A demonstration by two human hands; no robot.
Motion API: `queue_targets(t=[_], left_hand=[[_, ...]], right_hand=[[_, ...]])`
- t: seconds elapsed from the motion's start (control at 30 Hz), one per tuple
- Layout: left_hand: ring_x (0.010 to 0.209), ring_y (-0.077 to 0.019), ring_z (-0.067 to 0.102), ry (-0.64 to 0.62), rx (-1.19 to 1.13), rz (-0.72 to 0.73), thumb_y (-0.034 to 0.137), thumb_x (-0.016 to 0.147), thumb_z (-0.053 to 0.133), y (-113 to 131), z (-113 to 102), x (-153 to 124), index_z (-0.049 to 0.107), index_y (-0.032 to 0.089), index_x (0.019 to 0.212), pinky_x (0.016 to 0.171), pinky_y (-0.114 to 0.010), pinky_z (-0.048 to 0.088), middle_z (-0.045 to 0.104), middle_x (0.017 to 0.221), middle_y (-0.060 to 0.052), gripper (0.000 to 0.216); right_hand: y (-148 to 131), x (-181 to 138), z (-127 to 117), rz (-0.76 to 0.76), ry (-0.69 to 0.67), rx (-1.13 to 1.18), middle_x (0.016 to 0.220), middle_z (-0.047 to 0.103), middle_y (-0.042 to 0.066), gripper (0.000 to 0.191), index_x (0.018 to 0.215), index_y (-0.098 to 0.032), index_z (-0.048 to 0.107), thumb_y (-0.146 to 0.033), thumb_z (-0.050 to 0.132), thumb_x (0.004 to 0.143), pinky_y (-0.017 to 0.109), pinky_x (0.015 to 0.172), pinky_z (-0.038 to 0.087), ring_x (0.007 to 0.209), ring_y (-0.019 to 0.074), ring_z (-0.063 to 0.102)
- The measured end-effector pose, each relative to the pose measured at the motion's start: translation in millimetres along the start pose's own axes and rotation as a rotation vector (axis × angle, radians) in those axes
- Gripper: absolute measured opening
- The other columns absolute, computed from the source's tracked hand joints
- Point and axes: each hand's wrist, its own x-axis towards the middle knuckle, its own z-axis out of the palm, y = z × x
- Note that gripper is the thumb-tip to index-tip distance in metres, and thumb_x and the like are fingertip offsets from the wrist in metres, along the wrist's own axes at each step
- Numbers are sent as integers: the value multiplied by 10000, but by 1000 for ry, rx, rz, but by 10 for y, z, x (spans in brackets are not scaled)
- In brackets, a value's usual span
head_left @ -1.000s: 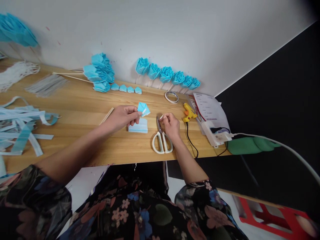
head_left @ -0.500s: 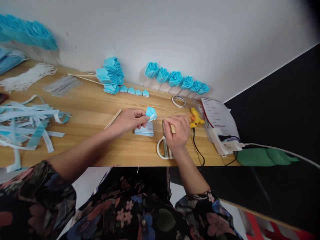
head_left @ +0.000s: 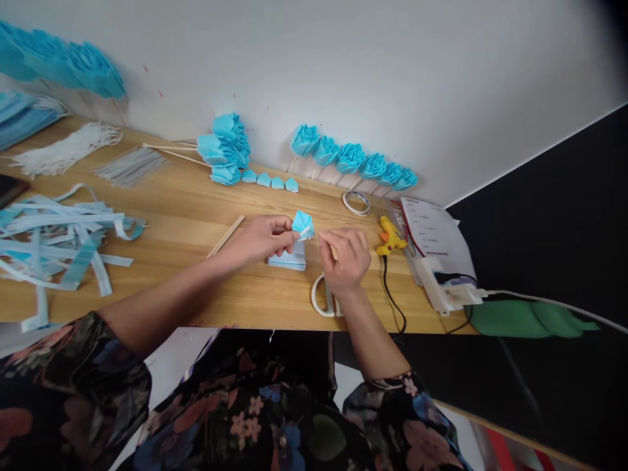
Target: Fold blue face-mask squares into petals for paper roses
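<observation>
My left hand (head_left: 272, 236) pinches a small folded blue fabric piece (head_left: 303, 223) between thumb and fingers. A narrow white strip (head_left: 306, 232) lies across the lower part of that piece. Just right of it is my right hand (head_left: 346, 255), thumb and fingertips pressed together; whatever they may hold is too small to make out. Under the left fingers, a stack of pale blue fabric pieces (head_left: 287, 259) rests on the table. White-handled scissors (head_left: 321, 297) lie partly hidden beneath my right hand.
Blue fabric roses (head_left: 350, 158) on sticks lean along the wall, with several folded pieces (head_left: 263, 180) nearby. To the right are a tape roll (head_left: 356, 203), a yellow glue gun (head_left: 391, 237) and a power strip (head_left: 432, 284). Cut strips (head_left: 59, 229) are heaped at left.
My right hand has come a little left, closer to the blue piece. My left hand keeps its pinch on it. The whole view has shifted slightly.
</observation>
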Motion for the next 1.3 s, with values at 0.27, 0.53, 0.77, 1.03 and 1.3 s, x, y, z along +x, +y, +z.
queue_targets(t=[0.27, 0.53, 0.77, 1.03, 1.3], left_hand=[[520, -77, 505, -16, -14, 21, 319, 803, 640, 13, 7, -12, 577, 175, 729, 440, -175, 389, 614, 645, 10, 174], [521, -80, 515, -53, -7, 63, 331, 802, 647, 23, 8, -14, 567, 180, 758, 433, -171, 388, 622, 651, 8, 177], [502, -80, 496, -58, 17, 58, 329, 820, 634, 37, 0, -18, 605, 171, 696, 440, -180, 384, 587, 598, 10, 203], [512, -88, 506, -56, -41, 52, 346, 867, 595, -29, -6, 16, 628, 169, 669, 463, -194, 394, 591, 589, -5, 267], [514, -85, 501, -104, -126, 27, 386, 868, 611, -63, -27, 23, 650, 154, 665, 470, -190, 390, 584, 576, -11, 310]], right_hand=[[-5, -29, 47, 1, -30, -6, 836, 718, 39, 143, 988, -268, 697, -250, 555, 975, 372, 762, 497, 807, 196, 648], [-33, -29, 59, -44, -11, 52, 844, 718, 34, 140, 1008, -255, 685, -184, 581, 947, 355, 736, 492, 799, 187, 647], [-36, -26, 55, -40, -23, 89, 865, 722, 25, 168, 1027, -267, 673, -157, 588, 933, 352, 738, 488, 806, 183, 647], [-41, -28, 51, -10, -55, 55, 852, 720, 23, 154, 999, -273, 687, -186, 572, 946, 354, 735, 498, 794, 185, 645], [-30, -24, 82, -17, -98, 97, 855, 729, 37, 137, 981, -255, 695, -180, 593, 931, 354, 742, 503, 800, 187, 647]])
